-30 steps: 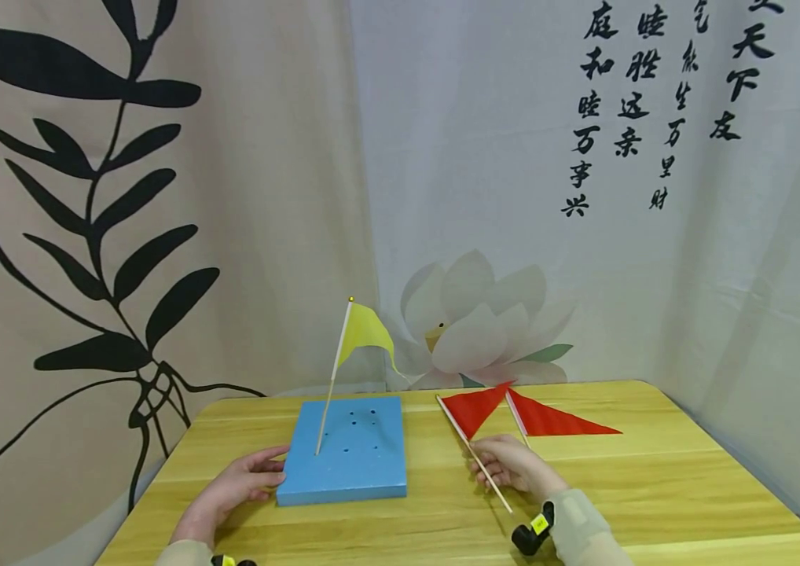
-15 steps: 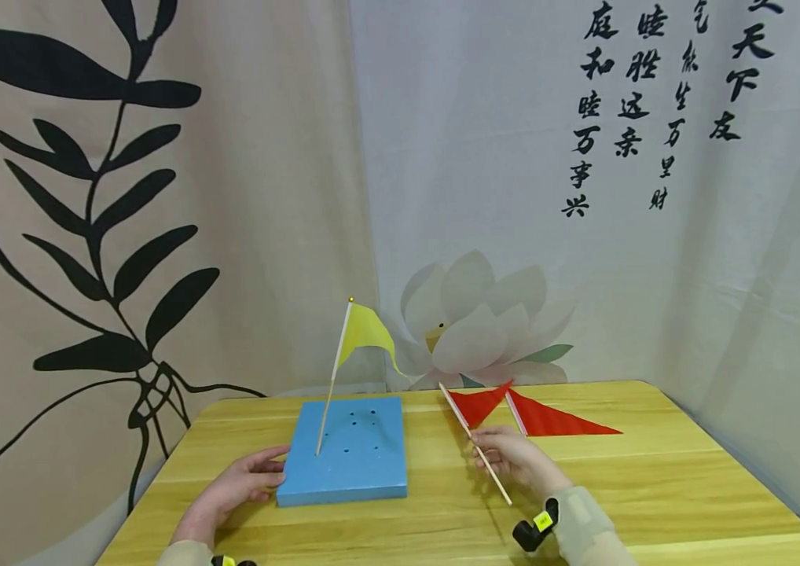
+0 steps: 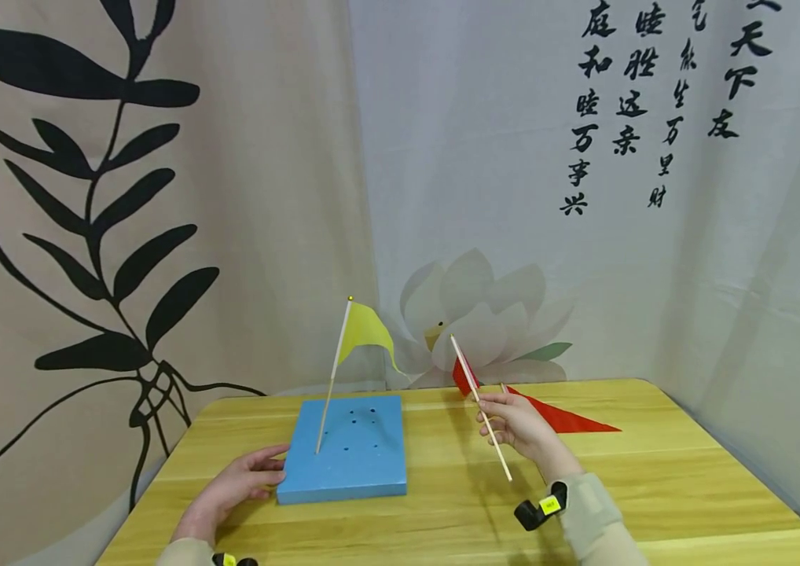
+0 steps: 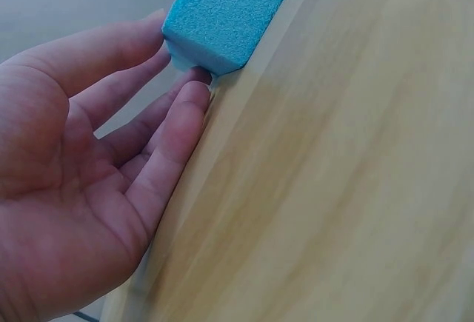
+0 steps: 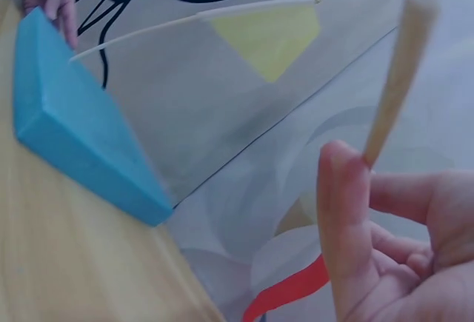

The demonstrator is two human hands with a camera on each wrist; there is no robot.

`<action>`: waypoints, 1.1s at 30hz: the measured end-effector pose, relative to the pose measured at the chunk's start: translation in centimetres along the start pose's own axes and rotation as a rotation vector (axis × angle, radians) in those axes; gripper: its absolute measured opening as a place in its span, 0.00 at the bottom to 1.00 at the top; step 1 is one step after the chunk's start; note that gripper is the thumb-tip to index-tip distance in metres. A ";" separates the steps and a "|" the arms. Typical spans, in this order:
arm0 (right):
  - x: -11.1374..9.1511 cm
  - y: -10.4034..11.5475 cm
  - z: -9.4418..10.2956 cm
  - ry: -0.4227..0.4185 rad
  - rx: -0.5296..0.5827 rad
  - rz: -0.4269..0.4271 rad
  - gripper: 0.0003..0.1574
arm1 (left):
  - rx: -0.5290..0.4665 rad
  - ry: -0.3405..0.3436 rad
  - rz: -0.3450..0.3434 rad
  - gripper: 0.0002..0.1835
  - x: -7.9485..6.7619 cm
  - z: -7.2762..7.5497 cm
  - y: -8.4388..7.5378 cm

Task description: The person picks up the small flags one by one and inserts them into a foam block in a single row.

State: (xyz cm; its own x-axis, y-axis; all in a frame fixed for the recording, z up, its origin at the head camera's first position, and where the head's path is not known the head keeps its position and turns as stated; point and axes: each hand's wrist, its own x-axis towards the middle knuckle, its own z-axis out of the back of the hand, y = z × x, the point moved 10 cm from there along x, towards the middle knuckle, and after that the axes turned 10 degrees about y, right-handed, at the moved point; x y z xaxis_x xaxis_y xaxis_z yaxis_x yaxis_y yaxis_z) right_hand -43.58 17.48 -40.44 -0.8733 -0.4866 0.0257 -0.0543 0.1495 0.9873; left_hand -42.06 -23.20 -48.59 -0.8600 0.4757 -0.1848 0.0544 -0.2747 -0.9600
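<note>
A blue foam block with several small holes lies on the table, and a yellow flag on a thin stick stands in it, leaning slightly. My left hand touches the block's left side with extended fingers; the left wrist view shows the fingertips against the blue foam block. My right hand pinches the stick of a red flag, raised over the table right of the block. The held stick slants, its lower end toward me. Behind that hand lies another red flag, its stick mostly hidden.
The wooden table runs to a rounded far edge. Behind it hangs a pale curtain with printed leaves, a lotus and black characters. A strapped black wrist camera sits at the right sleeve.
My right hand has lifted the red flag up from the table and tilted it more upright, its cloth now hanging. The left hand, block and yellow flag have stayed put.
</note>
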 end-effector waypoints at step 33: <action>2.9 6.6 -5.3 -0.075 -0.074 0.173 0.20 | 0.009 -0.021 0.003 0.33 0.0 0.1 0.0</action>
State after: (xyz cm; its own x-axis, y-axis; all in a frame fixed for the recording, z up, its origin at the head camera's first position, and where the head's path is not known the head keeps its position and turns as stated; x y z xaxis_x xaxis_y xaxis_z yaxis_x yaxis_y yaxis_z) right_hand -43.96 12.48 -33.01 -0.9005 -0.3929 0.1864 0.1325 0.1604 0.9781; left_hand -42.08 -23.28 -48.58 -0.8701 0.4577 -0.1828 0.0523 -0.2831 -0.9577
